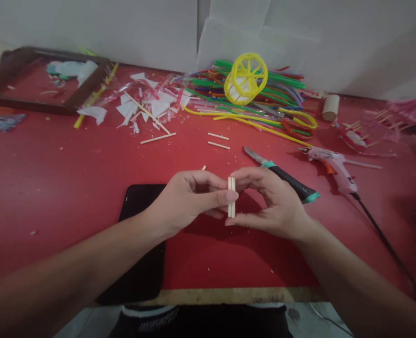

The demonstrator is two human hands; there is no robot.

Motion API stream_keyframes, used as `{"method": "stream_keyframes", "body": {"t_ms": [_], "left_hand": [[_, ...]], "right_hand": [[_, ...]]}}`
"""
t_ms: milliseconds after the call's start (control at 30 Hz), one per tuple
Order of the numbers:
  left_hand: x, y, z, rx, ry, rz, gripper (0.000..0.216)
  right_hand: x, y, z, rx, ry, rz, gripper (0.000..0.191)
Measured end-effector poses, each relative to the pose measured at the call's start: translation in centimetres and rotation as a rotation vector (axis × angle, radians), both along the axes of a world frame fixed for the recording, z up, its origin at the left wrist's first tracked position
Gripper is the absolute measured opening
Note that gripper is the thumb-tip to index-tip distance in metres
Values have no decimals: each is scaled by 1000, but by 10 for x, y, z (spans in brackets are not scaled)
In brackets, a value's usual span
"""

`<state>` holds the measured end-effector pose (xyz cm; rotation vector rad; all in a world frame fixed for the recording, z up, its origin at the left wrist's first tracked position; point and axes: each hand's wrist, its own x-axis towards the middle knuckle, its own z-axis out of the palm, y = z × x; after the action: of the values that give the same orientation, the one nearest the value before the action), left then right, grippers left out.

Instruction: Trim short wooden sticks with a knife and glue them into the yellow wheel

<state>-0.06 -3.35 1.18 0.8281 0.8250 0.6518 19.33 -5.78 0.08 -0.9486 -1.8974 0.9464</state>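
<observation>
Two short pale wooden sticks (231, 206) stand upright side by side between my hands, over the red tabletop. My left hand (190, 199) pinches them, its thumb across their front. With thumb and fingertips my right hand (273, 204) grips their lower and upper ends. Two similar short sticks (219, 145) lie on the table beyond my hands, and the tip of another stick (204, 167) shows just behind my left hand. A cutter with a black and teal handle (292, 183) lies behind my right hand.
A pink glue gun (334, 164) with a black cord is at the right. Colourful pipe cleaners (200, 84), a yellow wheel-shaped piece (249, 75) and paper scraps (126, 110) line the back. A black phone or tablet (133, 272) lies under my left forearm; a framed tray (67, 109) is far left.
</observation>
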Motion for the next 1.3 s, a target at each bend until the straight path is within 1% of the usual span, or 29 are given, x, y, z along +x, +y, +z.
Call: {"method": "stream_keyframes", "body": {"t_ms": [267, 367, 433, 533, 600, 633, 700, 767, 800, 867, 900, 933, 1000, 1033, 1100, 1133, 1167, 1200, 1233, 1300], "left_hand": [[-1, -1, -2, 33, 9, -2, 16], [-1, 0, -4, 109, 31, 1, 14], [-1, -1, -5, 252, 115, 17, 15], [-2, -6, -6, 614, 410, 7, 25], [-3, -10, -5, 846, 626, -81, 27], [-4, -11, -5, 923, 715, -134, 26], [-4, -13, -4, 988, 809, -201, 21], [-4, -11, -3, 963, 781, -171, 19], [-3, -10, -2, 909, 713, -131, 18], [-2, -6, -2, 695, 497, -58, 17], [-1, -4, -2, 546, 358, -31, 15], [0, -3, -2, 390, 223, -37, 15], [0, -1, -4, 212, 31, -31, 17], [0, 0, -4, 174, 4, -21, 16], [0, 0, -5, 166, -4, 39, 17], [0, -1, -6, 180, -1, 81, 16], [0, -1, -6, 202, 1, 125, 14], [0, -1, -6, 230, 5, 162, 13], [1, -1, -5, 261, 16, 193, 12], [1, -1, -4, 316, 71, 231, 11]], "right_hand": [[1, 0, -1, 17, -26, 9, 58], [3, 1, 0, 21, 13, -5, 58], [5, 3, 0, 36, 77, -41, 61], [7, 5, -2, 72, 156, -121, 63], [8, 6, -4, 87, 160, -135, 64], [8, 6, -5, 92, 141, -126, 65], [9, 7, -6, 110, 77, -96, 66], [9, 7, -5, 150, 13, -83, 66], [9, 8, -5, 178, -21, -86, 66], [10, 8, -3, 247, -107, -103, 64], [9, 8, -2, 283, -158, -112, 63], [9, 8, -1, 319, -207, -119, 62], [7, 8, 1, 375, -277, -122, 58], [6, 8, 2, 391, -302, -114, 58], [6, 9, 5, 412, -350, -112, 68], [7, 9, 6, 415, -396, -141, 75], [10, 9, 7, 412, -457, -205, 79], [13, 10, 7, 404, -533, -304, 79], [17, 11, 6, 388, -622, -423, 76], [28, 13, 0, 349, -814, -627, 60]]}}
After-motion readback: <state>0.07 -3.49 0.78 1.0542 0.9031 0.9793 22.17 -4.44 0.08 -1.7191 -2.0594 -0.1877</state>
